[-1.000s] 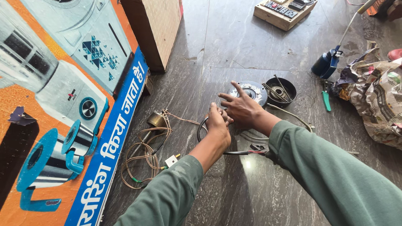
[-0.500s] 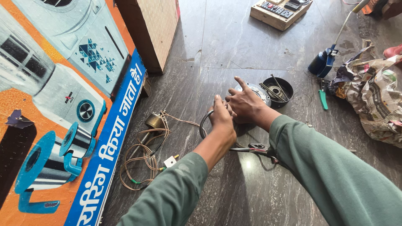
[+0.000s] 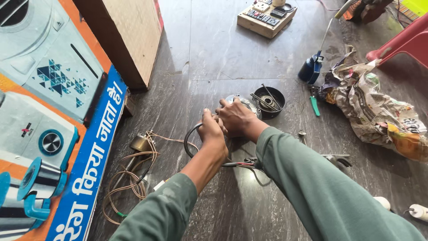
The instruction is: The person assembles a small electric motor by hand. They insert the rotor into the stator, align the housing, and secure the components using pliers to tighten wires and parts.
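Hands together on floor: left hand (image 3: 213, 134) clenched on stiff black cable (image 3: 189, 142), right hand (image 3: 236, 118) pressing round grey metal motor housing (image 3: 243, 101), likely heavy, rigid; black cup-shaped part (image 3: 269, 101) at 2 o'clock.

Both arms stretched forward and down, green sleeves pushed back off the wrists; left hand (image 3: 213, 134) curled into a fist, knuckles up, thumb side forward; right hand (image 3: 237, 118) just beyond it, palm down, fingers bent and pressing; the two hands touching, right forearm crossing inward.
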